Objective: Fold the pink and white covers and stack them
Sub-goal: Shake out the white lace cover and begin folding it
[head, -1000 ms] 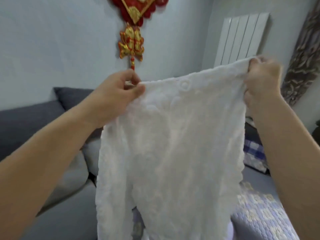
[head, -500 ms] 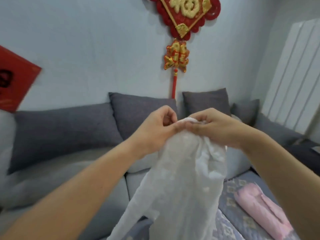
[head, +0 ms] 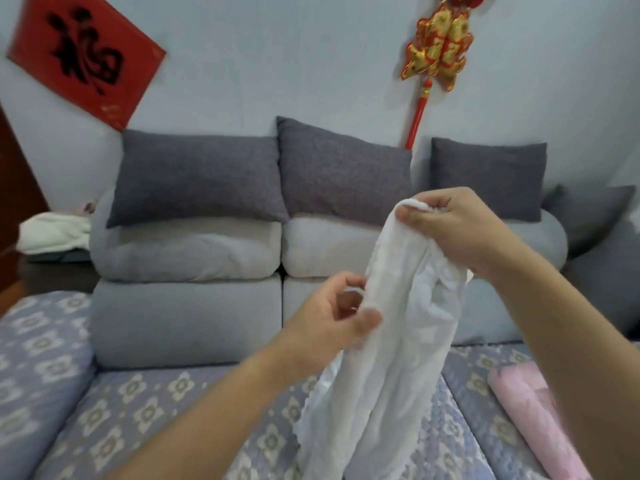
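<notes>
White cover folded in half lengthwise, second fold coming up

White lace cover [head: 391, 341] hangs in the air over the near middle of the sofa seat [head: 145, 403], and it looks different from a second ago. Back then it was stretched wide, one top corner in each hand. Half a second ago the two corners met. Now both corners are bunched in the right hand [head: 446, 226], fingers curled tight around the top edge, so the cover drops as one narrow doubled strip.

The left hand [head: 332, 313] has let go of its corner and slid lower. Thumb and fingers are curled at the strip's left edge, pinching it or about to; with the blur I can't tell for sure.

So the first fold looks done. My guess: next is halving the strip, then laying it down. The pink cover [head: 530, 420] already sits folded on the seat at the near right, so that's probably where the stack goes.
</notes>
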{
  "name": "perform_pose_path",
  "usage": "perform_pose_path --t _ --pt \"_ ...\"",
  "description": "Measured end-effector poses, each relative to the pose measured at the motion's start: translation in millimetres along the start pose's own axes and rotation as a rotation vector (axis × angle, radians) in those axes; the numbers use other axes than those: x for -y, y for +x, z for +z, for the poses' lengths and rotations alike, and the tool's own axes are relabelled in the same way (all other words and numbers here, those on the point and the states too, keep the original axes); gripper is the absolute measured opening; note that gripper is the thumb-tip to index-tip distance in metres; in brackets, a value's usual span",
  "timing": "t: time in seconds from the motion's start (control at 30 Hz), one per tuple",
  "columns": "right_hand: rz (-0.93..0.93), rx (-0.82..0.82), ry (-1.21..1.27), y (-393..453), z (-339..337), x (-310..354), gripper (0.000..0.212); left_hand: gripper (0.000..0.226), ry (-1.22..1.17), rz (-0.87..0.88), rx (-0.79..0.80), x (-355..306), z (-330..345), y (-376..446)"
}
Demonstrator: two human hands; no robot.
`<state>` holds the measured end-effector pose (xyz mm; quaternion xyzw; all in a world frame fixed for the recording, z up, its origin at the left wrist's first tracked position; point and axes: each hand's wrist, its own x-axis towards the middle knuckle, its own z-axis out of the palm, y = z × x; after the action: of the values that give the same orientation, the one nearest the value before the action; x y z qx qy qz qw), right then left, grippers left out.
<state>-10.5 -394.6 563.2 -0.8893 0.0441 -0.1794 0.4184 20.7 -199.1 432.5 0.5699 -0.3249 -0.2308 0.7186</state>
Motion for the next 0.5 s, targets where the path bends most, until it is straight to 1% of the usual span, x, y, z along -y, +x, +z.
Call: perform_pose_path --t 0.03,0.1,0.2,0.23,0.3,0.33,0.37,0.5 --pt "0.001 -0.028 0.006 -2 0 -1 0.018 0.021 0.091 -0.003 0.025 4 11 -10" --pt "-0.006 -0.074 0.038 -7 0 -6 0.016 0.021 0.225 -0.052 0.083 20 37 -30" --pt "-0.013 -0.137 0.059 -16 -6 -15 0.014 0.007 0.206 -0.227 0.173 39 68 -61" --pt "-0.010 -0.171 0.048 -17 -9 -20 0.014 0.008 0.232 -0.274 0.208 49 70 -67" --pt "0.014 -0.240 0.033 -18 -17 -31 0.016 0.034 0.364 -0.334 0.275 71 63 -77" --pt "0.034 -0.266 0.038 -17 -20 -37 0.016 0.040 0.391 -0.360 0.266 83 58 -82" --pt "0.061 -0.286 0.054 -16 -22 -43 0.016 0.040 0.381 -0.389 0.223 92 54 -85" --pt "0.153 -0.383 0.138 -14 -22 -66 0.019 0.037 0.234 -0.423 0.019 124 42 -95"
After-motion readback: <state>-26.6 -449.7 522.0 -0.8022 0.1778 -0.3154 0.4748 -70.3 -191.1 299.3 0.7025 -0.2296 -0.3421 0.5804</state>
